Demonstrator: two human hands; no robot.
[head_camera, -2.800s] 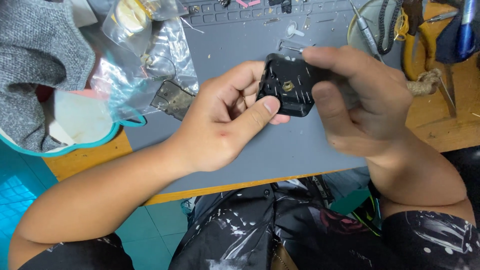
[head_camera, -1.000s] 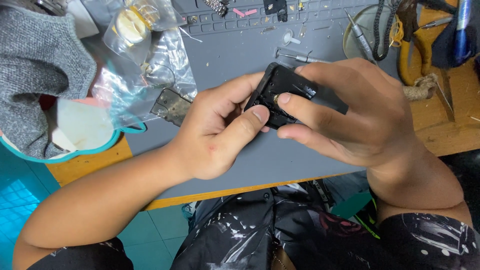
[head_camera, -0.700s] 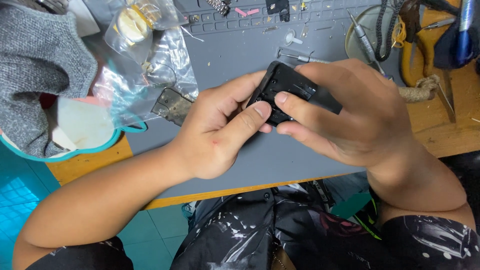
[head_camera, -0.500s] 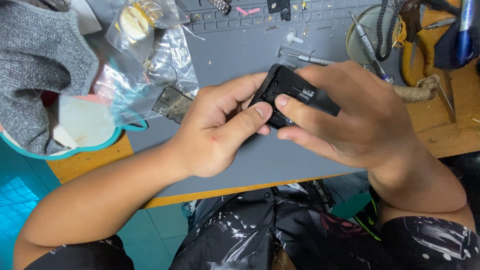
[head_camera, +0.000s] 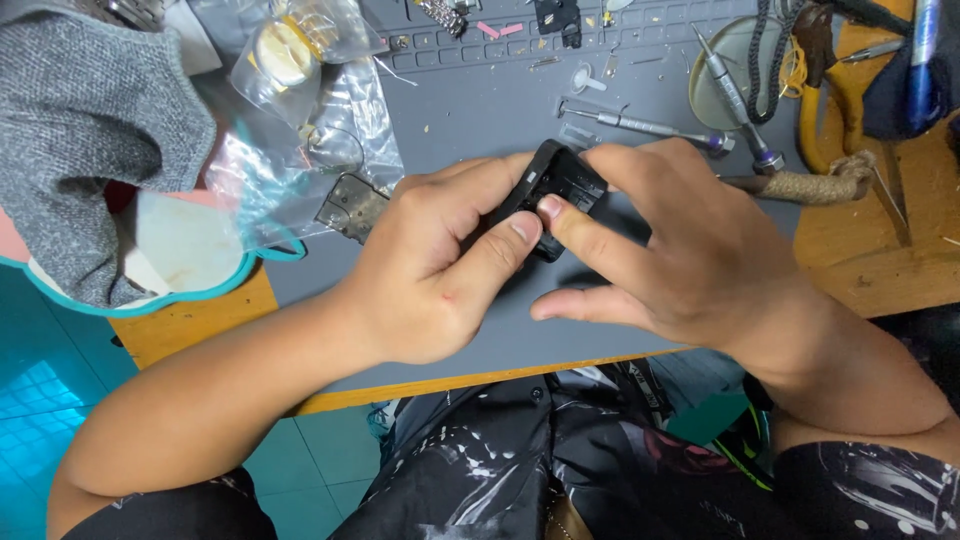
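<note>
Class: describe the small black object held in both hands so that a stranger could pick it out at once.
Start at the grey work mat covering the wooden bench. Above its middle, the left hand and right hand meet around a small black casing. Unlike the slim metal screwdrivers behind it, it is chunky, dark and gripped.

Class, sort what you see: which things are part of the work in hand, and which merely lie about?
In hand: small black case, left hand, right hand.
Lying about: screwdrivers, plastic bags, grey cloth, rope.
</note>
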